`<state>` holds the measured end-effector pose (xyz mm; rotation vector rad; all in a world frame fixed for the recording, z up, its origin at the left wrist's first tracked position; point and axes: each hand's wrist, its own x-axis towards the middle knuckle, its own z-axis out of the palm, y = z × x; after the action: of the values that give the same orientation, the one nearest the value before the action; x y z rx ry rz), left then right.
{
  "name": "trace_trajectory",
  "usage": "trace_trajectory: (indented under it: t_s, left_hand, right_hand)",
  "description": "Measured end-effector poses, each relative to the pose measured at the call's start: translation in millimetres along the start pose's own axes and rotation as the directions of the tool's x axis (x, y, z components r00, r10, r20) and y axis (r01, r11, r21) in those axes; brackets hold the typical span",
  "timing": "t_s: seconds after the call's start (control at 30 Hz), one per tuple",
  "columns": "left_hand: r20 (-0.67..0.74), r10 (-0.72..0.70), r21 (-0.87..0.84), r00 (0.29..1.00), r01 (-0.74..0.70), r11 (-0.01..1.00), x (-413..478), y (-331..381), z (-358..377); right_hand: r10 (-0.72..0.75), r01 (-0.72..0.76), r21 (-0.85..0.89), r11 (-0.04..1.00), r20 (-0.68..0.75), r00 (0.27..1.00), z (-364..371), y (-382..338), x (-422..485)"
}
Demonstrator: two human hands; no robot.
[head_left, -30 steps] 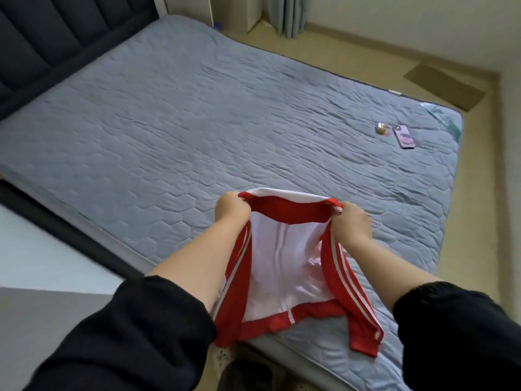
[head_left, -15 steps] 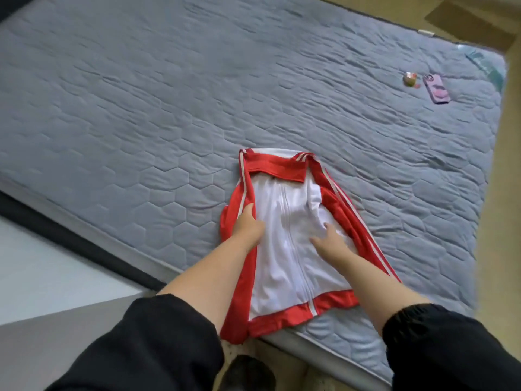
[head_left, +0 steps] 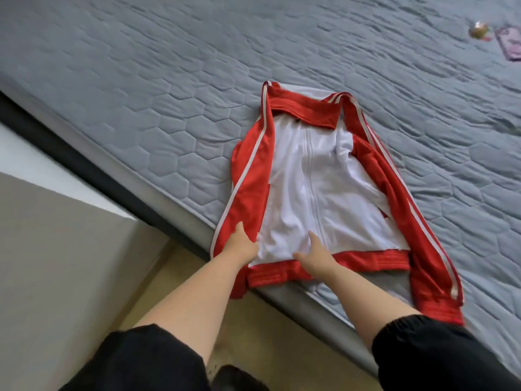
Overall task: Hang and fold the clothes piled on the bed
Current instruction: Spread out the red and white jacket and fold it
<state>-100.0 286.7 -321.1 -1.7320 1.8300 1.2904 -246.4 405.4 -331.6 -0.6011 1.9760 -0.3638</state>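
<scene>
pressing the jacket (head_left: 310,179) flat on the bed (head_left: 141,80) near its hem, left hand (head_left: 243,245) and right hand (head_left: 314,256) have fingers straight, gripping nothing, likely smoothing it for folding.

I am in a home bedroom: a wide bed (head_left: 146,69) with a grey quilted mattress cover fills my view, its dark frame (head_left: 84,167) standing on a beige floor (head_left: 253,323).

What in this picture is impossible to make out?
Head view only.
Pink flat item: cut off by the right edge and blurred.
Small gold object beside it: too blurred to identify.
Cuff of the jacket: end hidden behind the black sleeve.
Dark shape near the floor: cut off by the bottom edge.
</scene>
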Motion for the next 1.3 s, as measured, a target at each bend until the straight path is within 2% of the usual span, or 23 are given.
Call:
trace_trajectory:
  t_s: [0.07,0.17,0.23,0.33,0.43,0.53,0.6,0.67,0.77,0.83,0.9,0.93,0.97,1.0,1.07,1.13,1.2,1.3]
  left_hand:
    - [-0.048,-0.005,0.058,0.999,0.007,0.998,7,-6,13]
    - [-0.21,0.007,0.176,0.978,0.03,0.984,26,-4,21]
    - [-0.305,0.056,0.237,0.951,0.018,0.971,39,-4,23]
    - [-0.433,0.118,0.239,0.894,-0.012,0.971,59,-11,26]
    - [-0.473,0.174,0.23,0.864,-0.07,0.971,81,-21,19]
    - [-0.561,0.165,0.051,0.811,-0.165,0.985,95,-20,4]
    - [-0.661,0.026,-0.209,0.75,-0.217,0.954,95,-14,-10]
    - [-0.696,-0.143,-0.442,0.703,-0.264,0.857,85,-4,-28]
    - [-0.781,-0.206,-0.501,0.59,-0.394,0.771,65,15,-74]
    - [-0.887,-0.105,-0.374,0.45,-0.565,0.736,48,29,-112]
    - [-0.946,0.156,-0.082,0.286,-0.673,0.735,37,36,-136]
    - [-0.907,0.327,0.076,0.266,-0.659,0.748,35,37,-139]
    - [-0.826,0.47,0.216,0.31,-0.596,0.774,37,37,-133]
    - [-0.73,0.56,0.336,0.393,-0.507,0.794,40,34,-122]
    - [-0.545,0.615,0.479,0.569,-0.391,0.786,47,26,-81]
    - [-0.368,0.627,0.529,0.687,-0.4,0.748,52,18,-29]
    - [-0.198,0.654,0.598,0.73,-0.439,0.671,55,15,23]
    - [-0.072,0.682,0.612,0.728,-0.507,0.606,53,31,87]
  right_hand:
    - [-0.075,0.074,-0.054,0.996,-0.014,0.997,9,2,11]
    - [-0.133,0.122,-0.172,0.978,-0.056,0.99,14,1,35]
    - [-0.096,0.072,-0.262,0.962,-0.081,0.992,18,1,50]
    - [-0.013,-0.047,-0.387,0.921,-0.152,0.988,27,-6,73]
    - [0.026,-0.112,-0.5,0.859,-0.176,0.984,31,-21,98]
    - [0.027,-0.11,-0.544,0.832,-0.159,0.987,33,-30,112]
    - [0.005,-0.084,-0.503,0.86,-0.156,0.988,35,-25,114]
    - [-0.007,-0.068,-0.447,0.892,-0.165,0.986,36,-15,108]
    - [-0.063,-0.013,-0.369,0.929,-0.192,0.979,36,2,92]
    - [-0.112,0.029,-0.357,0.934,-0.213,0.971,37,9,83]
    - [-0.135,0.049,-0.354,0.934,-0.224,0.965,40,12,76]
    - [-0.139,0.054,-0.342,0.938,-0.23,0.963,40,13,74]
    - [-0.143,0.062,-0.326,0.943,-0.232,0.962,39,13,71]
    - [-0.153,0.076,-0.307,0.949,-0.237,0.959,38,14,69]
    - [-0.196,0.129,-0.261,0.957,-0.254,0.947,36,16,64]
    - [-0.26,0.207,-0.198,0.958,-0.298,0.918,33,23,59]
    - [-0.266,0.257,-0.076,0.963,-0.382,0.885,24,34,52]
    - [-0.126,0.205,0.072,0.976,-0.58,0.805,-1,70,38]
